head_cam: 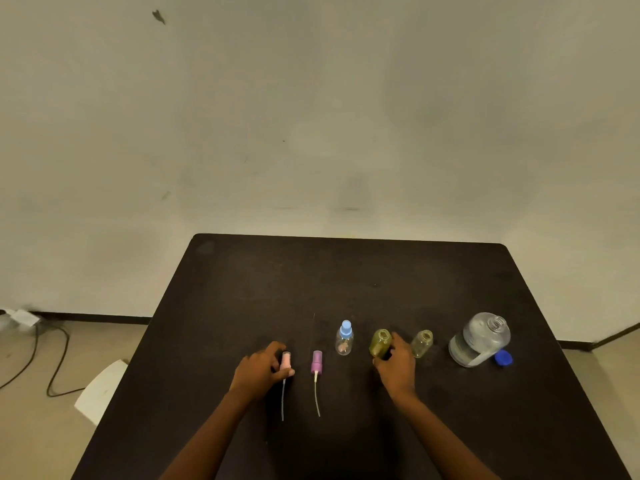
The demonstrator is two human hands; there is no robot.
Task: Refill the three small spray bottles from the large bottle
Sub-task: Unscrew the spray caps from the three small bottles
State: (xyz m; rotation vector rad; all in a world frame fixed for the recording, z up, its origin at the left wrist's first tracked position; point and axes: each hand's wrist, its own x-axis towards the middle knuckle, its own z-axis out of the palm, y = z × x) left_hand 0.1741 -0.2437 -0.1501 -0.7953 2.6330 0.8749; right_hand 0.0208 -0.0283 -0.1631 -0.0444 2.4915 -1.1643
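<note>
Bare pale wall behind; in front, a dark matte tabletop (346,271), with loose cables on the floor off at nine o'clock. Across the near half of it, a row laid out from nine to three o'clock.

At the nine o'clock end, pinched between the thumb and curled fingers of the left hand (261,370): a pink plastic spray head (286,362), thin dip tube trailing toward six o'clock. Just at its three o'clock, lying flat and untouched: a purple spray head (316,362) with its own tube.

Next, upright: a small clear bottle with light-blue cap (345,338). Then a small olive-green bottle (380,342), neck open, gripped from six o'clock by the right hand (397,368), probably steadied to receive a pump. Further toward three o'clock, standing apart: a small pale uncapped bottle (422,342).

At the three o'clock end: a large clear plastic bottle (479,339), neck open, round dark-blue screw cap (503,358) just beside its base. Likely left open for pouring, with the loose spray heads parked at nine o'clock, out of the way.
</note>
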